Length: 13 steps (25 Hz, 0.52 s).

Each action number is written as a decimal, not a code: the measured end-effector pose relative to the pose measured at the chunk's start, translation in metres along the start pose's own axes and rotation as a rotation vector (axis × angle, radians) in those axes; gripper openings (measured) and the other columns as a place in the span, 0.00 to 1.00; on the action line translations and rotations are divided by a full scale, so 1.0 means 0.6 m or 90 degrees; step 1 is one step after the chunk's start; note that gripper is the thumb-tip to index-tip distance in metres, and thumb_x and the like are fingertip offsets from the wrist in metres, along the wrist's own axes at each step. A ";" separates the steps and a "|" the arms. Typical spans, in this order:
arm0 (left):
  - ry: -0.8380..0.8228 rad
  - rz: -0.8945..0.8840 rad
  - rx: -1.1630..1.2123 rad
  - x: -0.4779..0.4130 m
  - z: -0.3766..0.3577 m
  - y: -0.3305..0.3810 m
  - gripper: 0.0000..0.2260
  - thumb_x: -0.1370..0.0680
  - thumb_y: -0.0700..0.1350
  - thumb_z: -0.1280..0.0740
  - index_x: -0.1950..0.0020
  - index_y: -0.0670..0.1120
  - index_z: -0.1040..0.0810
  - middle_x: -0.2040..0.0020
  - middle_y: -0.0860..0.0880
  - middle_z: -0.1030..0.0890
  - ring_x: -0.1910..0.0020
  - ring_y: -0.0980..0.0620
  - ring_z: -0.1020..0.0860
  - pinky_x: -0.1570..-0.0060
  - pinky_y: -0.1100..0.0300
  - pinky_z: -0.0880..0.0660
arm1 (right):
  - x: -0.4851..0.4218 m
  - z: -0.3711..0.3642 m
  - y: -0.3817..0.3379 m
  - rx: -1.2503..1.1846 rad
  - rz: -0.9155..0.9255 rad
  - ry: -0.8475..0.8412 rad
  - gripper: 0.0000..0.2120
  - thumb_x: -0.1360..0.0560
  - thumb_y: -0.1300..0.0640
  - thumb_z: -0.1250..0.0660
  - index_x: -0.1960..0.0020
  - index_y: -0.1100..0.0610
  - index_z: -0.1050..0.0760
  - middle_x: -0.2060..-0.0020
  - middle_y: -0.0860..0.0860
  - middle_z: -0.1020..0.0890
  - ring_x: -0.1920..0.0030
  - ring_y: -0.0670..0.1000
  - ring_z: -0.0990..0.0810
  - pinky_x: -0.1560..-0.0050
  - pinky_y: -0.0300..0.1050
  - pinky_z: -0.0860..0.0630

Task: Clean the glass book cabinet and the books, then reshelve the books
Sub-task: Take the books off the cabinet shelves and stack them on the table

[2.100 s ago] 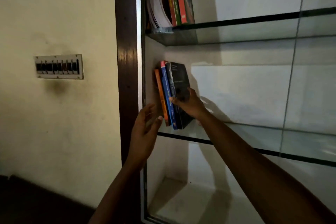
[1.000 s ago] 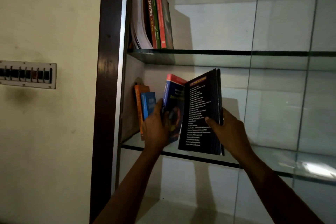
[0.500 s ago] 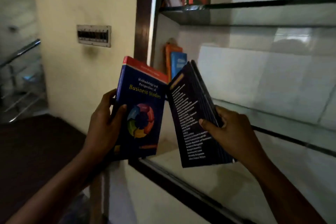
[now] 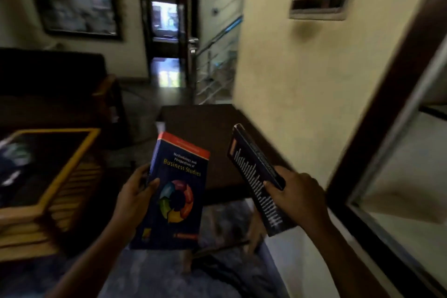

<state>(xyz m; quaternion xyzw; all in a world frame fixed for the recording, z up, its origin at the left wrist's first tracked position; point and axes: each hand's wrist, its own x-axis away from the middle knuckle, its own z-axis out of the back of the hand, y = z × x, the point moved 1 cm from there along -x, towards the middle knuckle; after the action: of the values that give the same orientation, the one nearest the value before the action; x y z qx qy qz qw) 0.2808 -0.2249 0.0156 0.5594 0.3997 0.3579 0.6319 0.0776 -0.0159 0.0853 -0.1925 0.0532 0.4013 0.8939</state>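
Note:
My left hand [image 4: 135, 197] grips a dark blue book [image 4: 175, 191] titled Business Studies, cover facing me, with a red band on top and a coloured ring of arrows. A black book [image 4: 255, 176] with white lines of text on its back cover is held by my right hand [image 4: 296, 197], thumb on the cover and fingers behind. The two books are apart, both out in the room. Only the dark wooden frame [image 4: 377, 113] of the glass book cabinet and a strip of its glass [image 4: 406, 176] show at the right edge.
A low dark table [image 4: 205, 128] stands just beyond the books. At the left is a wooden table with a yellow rim [image 4: 70, 167]. A switch panel [image 4: 319, 2] hangs on the cream wall. A doorway [image 4: 167, 31] and stair railing [image 4: 217, 55] lie farther back. Blue carpet covers the floor.
Both books have come off the middle shelf, one in each hand. My view has swung left, away from the cabinet and toward the room.

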 end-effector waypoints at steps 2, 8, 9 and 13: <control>0.067 0.006 -0.013 -0.052 0.094 -0.023 0.14 0.22 0.35 0.38 0.40 0.48 0.28 0.48 0.44 0.22 0.56 0.48 0.22 0.61 0.56 0.25 | -0.076 -0.069 -0.082 -0.022 0.040 -0.031 0.17 0.26 0.44 0.37 0.38 0.44 0.28 0.47 0.53 0.18 0.46 0.58 0.21 0.50 0.48 0.24; 0.105 0.013 -0.063 -0.235 0.302 -0.074 0.14 0.22 0.34 0.39 0.40 0.48 0.29 0.51 0.48 0.21 0.57 0.53 0.22 0.68 0.66 0.22 | -0.279 -0.232 -0.305 -0.060 0.070 -0.056 0.17 0.26 0.43 0.36 0.39 0.46 0.26 0.48 0.52 0.18 0.48 0.57 0.20 0.52 0.46 0.26; 0.104 0.017 -0.057 -0.272 0.321 -0.077 0.14 0.22 0.34 0.39 0.40 0.48 0.30 0.51 0.48 0.22 0.57 0.53 0.22 0.68 0.65 0.22 | -0.309 -0.248 -0.327 -0.070 0.057 -0.062 0.16 0.26 0.44 0.35 0.41 0.46 0.25 0.49 0.52 0.18 0.49 0.57 0.20 0.53 0.46 0.26; 0.081 0.037 -0.027 -0.420 0.338 -0.084 0.15 0.21 0.37 0.40 0.35 0.48 0.32 0.49 0.48 0.23 0.55 0.51 0.22 0.64 0.59 0.22 | -0.417 -0.299 -0.372 -0.078 0.008 -0.052 0.14 0.28 0.45 0.33 0.44 0.47 0.23 0.52 0.53 0.17 0.51 0.58 0.20 0.52 0.48 0.23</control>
<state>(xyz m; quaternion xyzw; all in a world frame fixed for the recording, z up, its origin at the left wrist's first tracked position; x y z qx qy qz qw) 0.3576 -0.5430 0.0029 0.5331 0.4150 0.4192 0.6064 0.0847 -0.3945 0.0500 -0.2297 -0.0067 0.4167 0.8795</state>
